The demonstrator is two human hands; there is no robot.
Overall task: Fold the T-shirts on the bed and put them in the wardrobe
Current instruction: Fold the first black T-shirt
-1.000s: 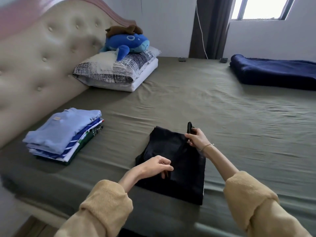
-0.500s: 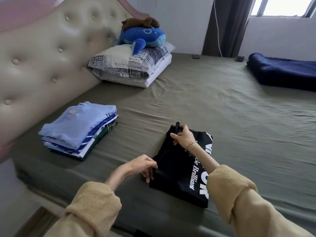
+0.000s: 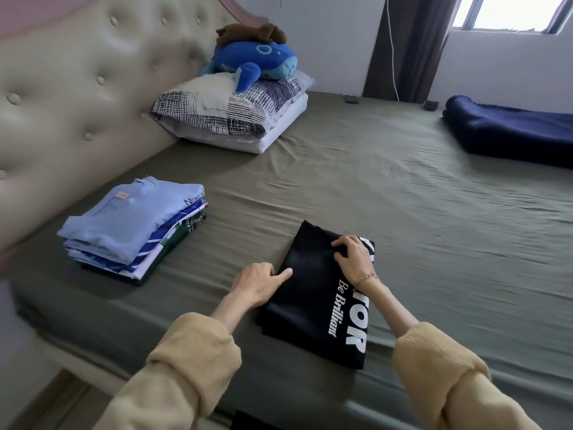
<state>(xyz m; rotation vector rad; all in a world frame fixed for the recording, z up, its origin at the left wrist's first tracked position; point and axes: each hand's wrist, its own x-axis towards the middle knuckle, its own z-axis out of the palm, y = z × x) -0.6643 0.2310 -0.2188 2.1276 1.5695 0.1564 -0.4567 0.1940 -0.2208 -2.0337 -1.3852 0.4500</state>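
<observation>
A black T-shirt (image 3: pixel 310 308) with white lettering lies folded into a narrow rectangle near the front edge of the bed (image 3: pixel 403 212). My left hand (image 3: pixel 259 283) sits at the shirt's left edge, index finger laid straight on the fabric and the other fingers curled at the edge. With bent fingers, my right hand (image 3: pixel 353 259) grips the shirt's top layer near the far end. To the left, by the headboard, stands a stack of folded T-shirts (image 3: pixel 130 225) with a light blue one on top.
A padded headboard (image 3: pixel 77 88) runs along the left. Two pillows (image 3: pixel 229 116) with a blue plush whale (image 3: pixel 257 60) sit at the back. A folded navy blanket (image 3: pixel 511 131) lies at the far right. Two small dark objects (image 3: pixel 352 99) rest near the curtain.
The right hand carried the shirt's right side over to the left and laid it flat, exposing the white lettering. The left hand slid to the shirt's left edge. The camera moved closer.
</observation>
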